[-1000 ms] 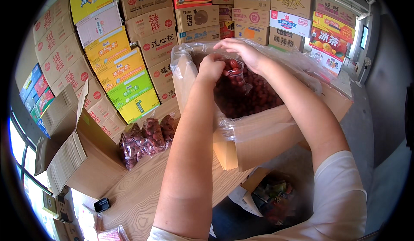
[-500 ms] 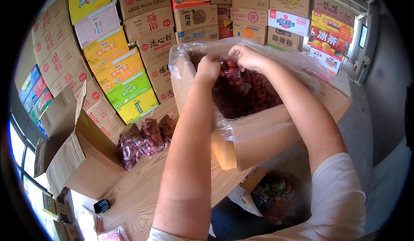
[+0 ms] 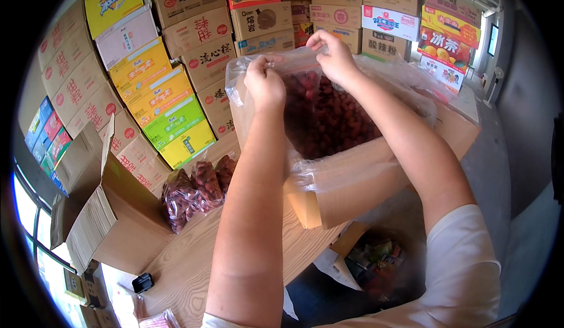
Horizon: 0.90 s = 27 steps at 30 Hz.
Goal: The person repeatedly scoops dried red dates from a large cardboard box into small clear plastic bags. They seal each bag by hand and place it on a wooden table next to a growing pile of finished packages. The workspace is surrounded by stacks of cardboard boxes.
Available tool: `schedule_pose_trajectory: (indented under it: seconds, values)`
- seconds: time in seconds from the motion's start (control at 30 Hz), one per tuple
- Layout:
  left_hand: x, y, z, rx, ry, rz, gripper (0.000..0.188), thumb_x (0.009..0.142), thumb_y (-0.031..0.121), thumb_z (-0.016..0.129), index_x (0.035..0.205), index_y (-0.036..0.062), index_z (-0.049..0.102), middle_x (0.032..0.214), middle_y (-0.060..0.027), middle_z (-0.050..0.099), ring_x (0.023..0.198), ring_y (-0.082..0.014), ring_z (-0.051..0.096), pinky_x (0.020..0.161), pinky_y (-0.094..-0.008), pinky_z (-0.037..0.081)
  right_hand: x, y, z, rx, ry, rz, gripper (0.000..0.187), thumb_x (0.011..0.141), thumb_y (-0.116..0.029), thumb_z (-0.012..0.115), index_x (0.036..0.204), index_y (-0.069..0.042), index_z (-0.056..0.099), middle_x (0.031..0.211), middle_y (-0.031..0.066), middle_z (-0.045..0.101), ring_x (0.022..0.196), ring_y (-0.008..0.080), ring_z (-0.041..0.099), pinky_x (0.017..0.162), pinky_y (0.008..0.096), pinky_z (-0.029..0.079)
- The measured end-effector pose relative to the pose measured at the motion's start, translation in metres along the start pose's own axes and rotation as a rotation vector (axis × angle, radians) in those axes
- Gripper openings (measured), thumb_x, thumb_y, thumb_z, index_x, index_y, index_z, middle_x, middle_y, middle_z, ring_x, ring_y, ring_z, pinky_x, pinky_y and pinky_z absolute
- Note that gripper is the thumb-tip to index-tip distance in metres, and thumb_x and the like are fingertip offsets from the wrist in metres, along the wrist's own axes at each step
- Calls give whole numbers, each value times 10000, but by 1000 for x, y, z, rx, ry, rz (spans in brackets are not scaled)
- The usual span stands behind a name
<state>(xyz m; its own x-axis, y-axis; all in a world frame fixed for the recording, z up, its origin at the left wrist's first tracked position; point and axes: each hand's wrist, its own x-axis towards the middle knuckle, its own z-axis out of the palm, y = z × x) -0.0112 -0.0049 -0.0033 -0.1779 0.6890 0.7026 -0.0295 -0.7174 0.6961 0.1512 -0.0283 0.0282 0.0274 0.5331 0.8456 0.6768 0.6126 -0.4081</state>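
Observation:
Over a large cardboard box (image 3: 364, 196), lined with clear plastic (image 3: 320, 172), I hold up a clear plastic bag (image 3: 301, 69) with a reddish band near its mouth. My left hand (image 3: 265, 82) is closed on the bag's left top corner. At its right top corner, the fingers of my right hand (image 3: 333, 55) pinch the edge. Dark red dates (image 3: 341, 116) fill much of the box below; some show in or behind the see-through bag, and I cannot tell which.
Filled bags of dates (image 3: 205, 184) lie on the wooden table (image 3: 194, 257), beside an open carton (image 3: 126, 228). A small black object (image 3: 142, 283) sits near the table's left edge. Stacked cartons (image 3: 205, 55) rise behind. Below right stands an open box of colourful packets (image 3: 376, 257).
Both hands have risen and spread apart, stretching the bag's top between them. The dates bunched in the bag between my hands before have dropped lower.

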Motion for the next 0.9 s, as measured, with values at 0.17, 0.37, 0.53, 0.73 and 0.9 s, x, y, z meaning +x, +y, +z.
schedule_pose_trajectory:
  seconds: [0.17, 0.37, 0.53, 0.73, 0.9]
  values:
    - [-5, 6, 5, 114, 21, 109, 261, 690, -116, 411, 777, 12, 621, 868, -168, 631, 835, -308, 599, 797, -354, 472, -2, 7, -3, -63, 2, 70, 238, 723, 111, 478, 867, -44, 587, 863, 100, 626, 901, 224, 609, 800, 331, 481]
    - [-5, 3, 2, 243, -183, -29, 306, 711, -71, 417, 798, 40, 689, 844, -180, 658, 820, -293, 623, 791, -344, 486, -1, 9, -4, -105, -10, 80, 256, 725, 123, 484, 893, -47, 575, 883, 77, 618, 881, 198, 599, 784, 323, 483]
    - [-7, 10, 3, 346, -346, -214, 377, 752, -26, 415, 896, 84, 745, 916, -194, 686, 911, -269, 657, 859, -326, 490, -2, 18, -1, -116, 24, 189, 242, 723, 113, 492, 888, -42, 577, 882, 77, 620, 861, 202, 601, 774, 319, 484]
    - [-2, -8, 6, 384, -432, -279, 364, 769, 16, 439, 965, 86, 737, 951, -174, 692, 908, -246, 655, 831, -330, 500, -3, 22, -1, -196, -20, 252, 242, 733, 95, 491, 903, -51, 583, 856, 65, 616, 829, 178, 590, 741, 296, 485]
    - [-1, -7, 4, 460, -441, -222, 312, 786, 73, 493, 997, 62, 723, 930, -131, 710, 834, -187, 668, 786, -310, 513, -4, 9, -4, -215, -123, 438, 209, 739, 2, 558, 939, -57, 575, 960, 153, 643, 958, 297, 620, 811, 376, 484]
